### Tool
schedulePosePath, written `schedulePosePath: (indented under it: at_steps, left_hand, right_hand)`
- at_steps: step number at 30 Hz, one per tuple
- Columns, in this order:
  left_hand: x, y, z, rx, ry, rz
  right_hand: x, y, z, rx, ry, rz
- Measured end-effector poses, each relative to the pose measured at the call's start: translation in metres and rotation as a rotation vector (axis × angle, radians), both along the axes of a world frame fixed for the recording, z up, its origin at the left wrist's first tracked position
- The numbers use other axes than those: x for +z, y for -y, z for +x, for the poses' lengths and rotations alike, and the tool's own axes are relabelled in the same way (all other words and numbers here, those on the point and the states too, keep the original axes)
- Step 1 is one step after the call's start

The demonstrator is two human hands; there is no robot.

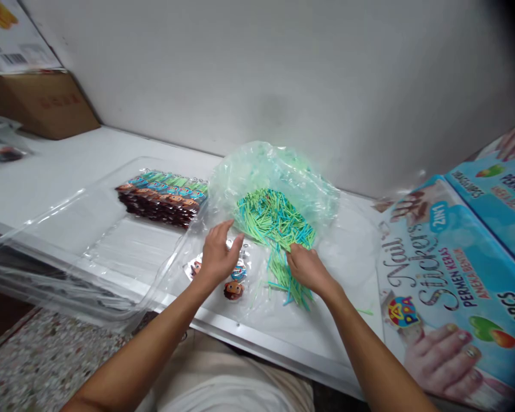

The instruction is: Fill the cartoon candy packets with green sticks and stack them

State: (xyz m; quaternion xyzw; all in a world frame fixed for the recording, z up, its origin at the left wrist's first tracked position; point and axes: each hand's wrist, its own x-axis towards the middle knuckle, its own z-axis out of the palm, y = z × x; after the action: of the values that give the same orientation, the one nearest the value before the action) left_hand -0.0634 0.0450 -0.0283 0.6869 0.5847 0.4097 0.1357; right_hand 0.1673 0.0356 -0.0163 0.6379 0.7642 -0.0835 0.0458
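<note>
A heap of thin green and blue sticks spills out of a clear plastic bag on the white table. My right hand rests on the near end of the heap with its fingers among the sticks; whether it grips any I cannot tell. My left hand hovers with fingers apart just left of the heap, over small cartoon-face candy packets lying on clear plastic.
A clear plastic tray overhangs the table's front edge at left, with a row of packed cartoon-face candies at its far side. Blue "Nail Stickers" boxes stand at right. A cardboard box sits far left.
</note>
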Motion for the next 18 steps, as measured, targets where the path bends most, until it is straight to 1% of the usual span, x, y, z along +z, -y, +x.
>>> schedulePosePath:
  at_steps: [3,5,8,10,11,12,13,15,17,18]
  left_hand:
    - [0.007,-0.011,0.020,-0.090,0.220,-0.060]
    - [0.009,-0.017,0.042,-0.189,0.301,-0.086]
    - [0.006,-0.019,0.077,-0.386,0.400,-0.168]
    - [0.002,-0.018,0.096,-0.485,0.529,-0.281]
    - [0.001,-0.017,0.102,-0.490,0.623,-0.331]
    - [-0.001,-0.015,0.107,-0.456,0.729,-0.368]
    - [-0.002,-0.012,0.110,-0.387,0.839,-0.389]
    - [-0.003,-0.004,0.115,-0.208,1.037,-0.405]
    - [-0.003,0.007,0.120,-0.079,1.219,-0.456]
    - [-0.003,0.013,0.124,-0.035,1.313,-0.492]
  right_hand:
    - [0.006,0.008,-0.005,0.060,-0.014,0.021]
    - [0.010,0.014,-0.011,0.101,-0.033,0.028]
    - [0.012,0.020,-0.017,0.151,-0.073,0.045]
    - [0.010,0.021,-0.016,0.146,-0.215,0.044]
    - [0.008,0.022,-0.013,0.116,-0.348,0.033]
    - [0.005,0.022,-0.011,0.067,-0.521,0.021]
    - [0.003,0.022,-0.009,-0.002,-0.731,0.014]
    - [-0.002,0.022,-0.010,-0.178,-1.199,0.031]
    - [-0.006,0.023,-0.021,-0.348,-1.656,0.077]
    - [-0.008,0.024,-0.029,-0.415,-1.840,0.094]
